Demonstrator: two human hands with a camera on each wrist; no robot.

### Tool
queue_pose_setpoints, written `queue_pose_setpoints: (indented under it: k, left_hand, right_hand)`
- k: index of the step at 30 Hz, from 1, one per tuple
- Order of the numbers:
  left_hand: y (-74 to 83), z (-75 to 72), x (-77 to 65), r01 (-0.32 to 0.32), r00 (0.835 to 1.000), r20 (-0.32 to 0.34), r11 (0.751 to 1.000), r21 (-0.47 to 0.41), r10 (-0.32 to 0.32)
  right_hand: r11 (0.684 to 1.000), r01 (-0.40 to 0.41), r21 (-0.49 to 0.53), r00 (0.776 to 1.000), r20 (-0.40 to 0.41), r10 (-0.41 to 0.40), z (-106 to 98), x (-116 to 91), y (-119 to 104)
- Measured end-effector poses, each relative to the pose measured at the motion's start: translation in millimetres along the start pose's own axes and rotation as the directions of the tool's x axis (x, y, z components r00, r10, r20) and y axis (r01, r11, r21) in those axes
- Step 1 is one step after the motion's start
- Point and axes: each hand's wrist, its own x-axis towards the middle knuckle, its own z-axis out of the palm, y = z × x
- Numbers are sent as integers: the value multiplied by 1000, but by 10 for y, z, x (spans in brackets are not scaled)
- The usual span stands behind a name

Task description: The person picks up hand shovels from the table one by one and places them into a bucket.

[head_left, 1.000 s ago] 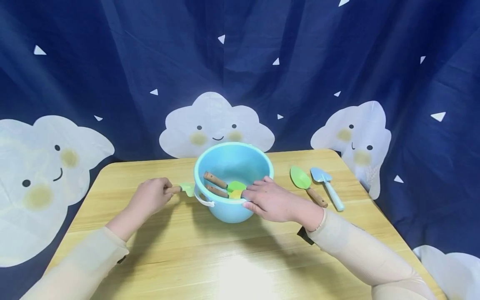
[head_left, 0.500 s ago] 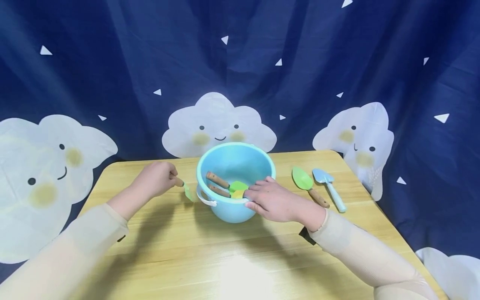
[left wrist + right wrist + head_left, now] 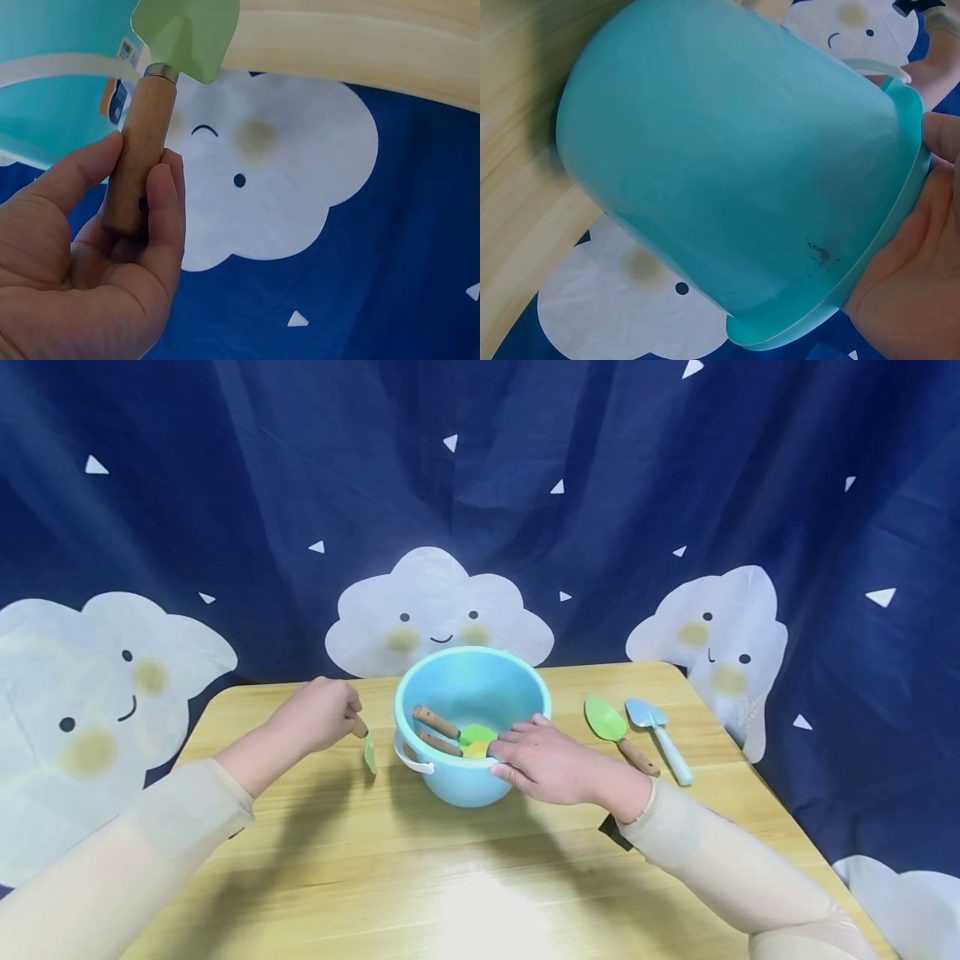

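Observation:
My left hand (image 3: 318, 714) pinches the brown wooden handle of a small green garden trowel (image 3: 146, 142) to the left of the bucket. In the head view its blade points down close over the table; in the left wrist view thumb and fingertips press the handle from both sides. A light blue bucket (image 3: 461, 787) stands upright at mid-table. My right hand (image 3: 547, 762) grips the bucket's right front rim, thumb outside and fingers over the edge. Inside the bucket lie two wooden handles (image 3: 437, 722), a green blade (image 3: 476, 734) and something yellow (image 3: 477, 750), partly hidden by the rim and fingers.
Right of the bucket, a green trowel with a wooden handle (image 3: 606, 718) and a light blue trowel (image 3: 662, 737) lie on the wooden table (image 3: 390, 877). The bucket's white carrying handle (image 3: 412, 762) hangs down its left side. A blue cloud-patterned curtain (image 3: 480, 468) hangs behind.
My left hand has lifted a little and drawn the green trowel leftward from the bucket, its blade turning from sideways to pointing down. My right hand stays at the rim.

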Motion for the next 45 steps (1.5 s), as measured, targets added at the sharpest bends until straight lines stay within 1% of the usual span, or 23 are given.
queue_pose_setpoints:
  k: [2,5,13,16,20,23,26,31,35,41,45]
  left_hand:
    - [19,-43,13,-7,1000,-4,1000,13,7]
    - [69,-145,22,-13,1000,-21,999,33,13]
    - [288,-542,-56,25,997,-78,999,35,-22]
    - [336,-669,-82,14,996,-90,998,53,-9]
    - [378,-826,-113,4,991,-131,996,87,7]
    - [420,-939,-142,23,986,-164,995,93,-8]
    - [483,-1033,-168,41,984,-178,996,76,-27]
    - [594,-1136,-203,40,977,-213,998,42,-31]
    - [671,-1182,-221,44,972,-233,999,6,-41]
    - [782,-1181,-199,59,962,-265,997,-54,-71]
    - [869,-1140,-137,43,963,-261,996,-82,-63]
  right_hand:
    - [1000,-2,1,1000,3,2,-7,-8,-2]
    - [1000,0,-3,1000,1,0,-14,-18,-4]
    - [1000,11,-8,1000,-11,-11,0,-11,2]
    - [1000,10,-8,1000,-11,-10,10,-7,4]
    - [1000,9,-1,1000,-12,-9,6,-5,-4]
    - [1000,7,-1,1000,-11,-7,1,-2,-8]
    - [1000,9,-3,1000,-9,-9,1,2,-7]
    - [1000,10,-4,1000,-5,-10,-4,4,-6]
    - [1000,1,1,1000,-4,-1,-13,5,-3]
    - [1000,2,2,1000,-3,-2,-11,8,2]
    - [1000,4,1,1000,-4,-4,-6,8,3]
